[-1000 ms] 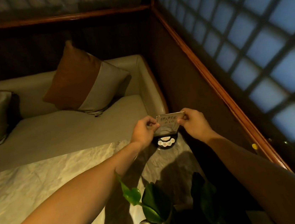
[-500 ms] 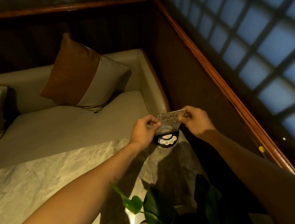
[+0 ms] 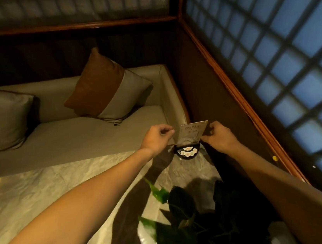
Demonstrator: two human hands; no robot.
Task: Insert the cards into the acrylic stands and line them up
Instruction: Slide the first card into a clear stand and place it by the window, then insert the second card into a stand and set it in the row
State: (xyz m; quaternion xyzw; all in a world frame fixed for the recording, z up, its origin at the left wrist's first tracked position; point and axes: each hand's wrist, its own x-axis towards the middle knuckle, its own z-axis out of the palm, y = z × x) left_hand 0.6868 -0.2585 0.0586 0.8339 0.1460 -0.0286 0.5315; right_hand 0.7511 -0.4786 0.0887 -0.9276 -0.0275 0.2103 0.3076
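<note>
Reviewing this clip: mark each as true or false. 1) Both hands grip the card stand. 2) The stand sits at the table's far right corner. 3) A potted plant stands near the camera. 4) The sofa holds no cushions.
1) False: the left hand is off the card stand; only the right hand touches it.
2) True, on the marble table.
3) True: plant.
4) False: the sofa holds two cushions.
</note>
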